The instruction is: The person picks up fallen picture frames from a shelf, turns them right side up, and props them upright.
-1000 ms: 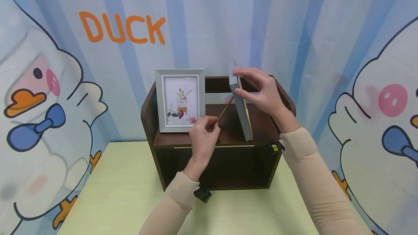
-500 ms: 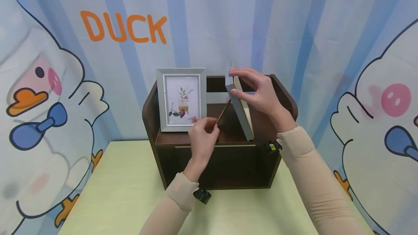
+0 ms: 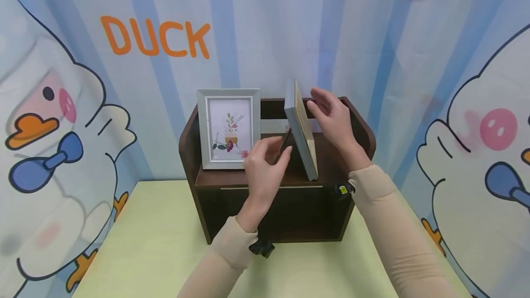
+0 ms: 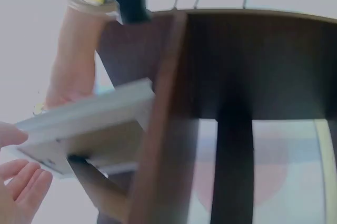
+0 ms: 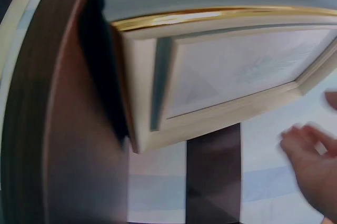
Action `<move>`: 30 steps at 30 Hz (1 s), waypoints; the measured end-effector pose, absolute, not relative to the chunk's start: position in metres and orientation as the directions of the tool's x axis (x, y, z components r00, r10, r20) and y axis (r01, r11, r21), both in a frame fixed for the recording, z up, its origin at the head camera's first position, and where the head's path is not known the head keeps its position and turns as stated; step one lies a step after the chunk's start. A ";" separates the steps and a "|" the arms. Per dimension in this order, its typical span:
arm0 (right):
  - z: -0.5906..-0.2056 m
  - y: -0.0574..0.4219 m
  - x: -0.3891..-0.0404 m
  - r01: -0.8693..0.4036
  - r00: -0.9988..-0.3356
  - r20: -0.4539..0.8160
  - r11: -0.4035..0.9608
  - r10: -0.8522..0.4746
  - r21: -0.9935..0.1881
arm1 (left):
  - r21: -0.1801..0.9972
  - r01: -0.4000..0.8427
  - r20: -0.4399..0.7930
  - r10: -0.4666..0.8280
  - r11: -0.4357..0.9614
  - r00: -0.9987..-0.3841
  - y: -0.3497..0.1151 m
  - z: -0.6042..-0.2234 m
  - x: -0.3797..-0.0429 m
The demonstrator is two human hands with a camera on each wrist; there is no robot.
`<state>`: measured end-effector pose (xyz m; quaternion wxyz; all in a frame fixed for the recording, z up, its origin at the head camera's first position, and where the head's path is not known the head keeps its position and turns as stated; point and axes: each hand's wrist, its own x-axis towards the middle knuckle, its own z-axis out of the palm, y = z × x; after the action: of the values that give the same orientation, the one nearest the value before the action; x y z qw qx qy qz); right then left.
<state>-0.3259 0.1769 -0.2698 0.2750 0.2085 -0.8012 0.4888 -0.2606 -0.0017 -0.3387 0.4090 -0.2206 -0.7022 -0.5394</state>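
A second photo frame (image 3: 299, 128) stands nearly edge-on on the upper level of a dark brown shelf, its back facing left. From that back a thin support leg (image 3: 285, 140) slants out. My left hand (image 3: 265, 167) is beside the leg, thumb and fingers spread apart; in the left wrist view its fingers (image 4: 32, 182) show near the frame's back. To the right of the frame, off its edge, is my right hand (image 3: 335, 121), fingers loosely bent around nothing. The right wrist view shows a gold line and a pale picture (image 5: 247, 71) on the frame's front.
A silver photo frame (image 3: 201, 128) with a plant picture stands on the left of the shelf (image 3: 188, 151). The shelf rests on a pale green tabletop (image 3: 161, 224). Behind hangs a striped blue curtain (image 3: 273, 26) with duck prints.
My right hand has let go of the frame's upper edge and moved right. My left fingers have opened from their pinch on the support leg. The frame still stands.
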 end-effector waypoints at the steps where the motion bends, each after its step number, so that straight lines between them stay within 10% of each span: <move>1: -0.272 0.178 -0.328 -0.565 -0.783 0.620 0.468 -0.046 -0.679 | 0.574 0.757 0.815 -0.129 0.312 -0.565 0.001 -0.335 -0.260; 15: -0.295 0.178 -0.362 -0.278 -0.959 0.270 0.441 -0.082 -0.854 | 0.615 0.727 0.785 -0.152 0.305 -0.600 0.022 -0.316 -0.260; 30: -0.299 0.182 -0.371 -0.177 -0.974 0.133 0.245 -0.184 -0.953 | 0.624 0.680 0.770 -0.158 0.384 -0.618 0.028 -0.322 -0.266</move>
<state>-0.3711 0.1820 -0.2993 -0.0029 0.1143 -0.7889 0.6039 -0.2660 0.0283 -0.3224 0.3987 -0.1789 -0.7302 -0.5252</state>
